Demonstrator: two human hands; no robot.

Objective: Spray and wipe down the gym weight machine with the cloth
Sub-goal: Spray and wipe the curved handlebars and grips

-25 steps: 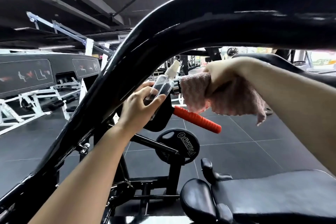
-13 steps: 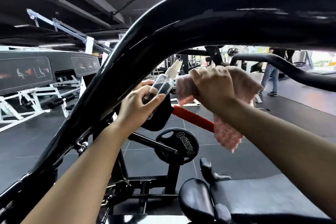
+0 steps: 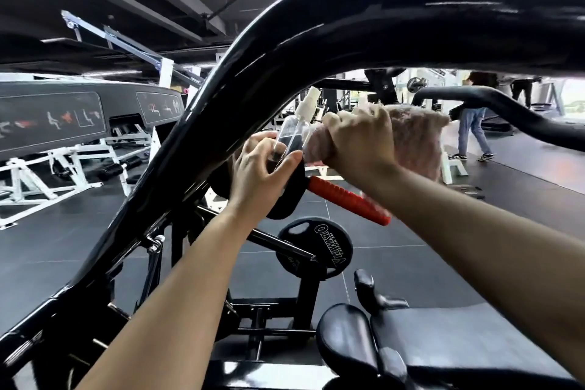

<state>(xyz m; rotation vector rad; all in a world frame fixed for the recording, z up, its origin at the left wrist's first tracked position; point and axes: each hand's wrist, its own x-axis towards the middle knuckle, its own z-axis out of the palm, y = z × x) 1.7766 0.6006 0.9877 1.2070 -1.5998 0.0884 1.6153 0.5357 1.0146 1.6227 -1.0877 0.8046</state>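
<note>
A thick black curved frame bar point(image 3: 316, 38) of the weight machine arches across the view. My left hand point(image 3: 259, 174) grips a small clear spray bottle point(image 3: 292, 130) with a white nozzle, held upright just under the bar. My right hand point(image 3: 357, 139) grips a pink fluffy cloth point(image 3: 414, 139), bunched around the top of the machine's lever right beside the bottle. The lever's red handle grip point(image 3: 348, 199) slants down to the right below my right wrist.
A black weight plate point(image 3: 329, 247) hangs on the machine below the hands. The black padded seat point(image 3: 443, 336) lies at lower right. White machines point(image 3: 63, 168) stand at left. A person point(image 3: 471, 117) walks at the far right on the dark floor.
My right hand has turned the cloth around the lever top and slid it left toward the bottle. The left hand with the bottle has barely moved.
</note>
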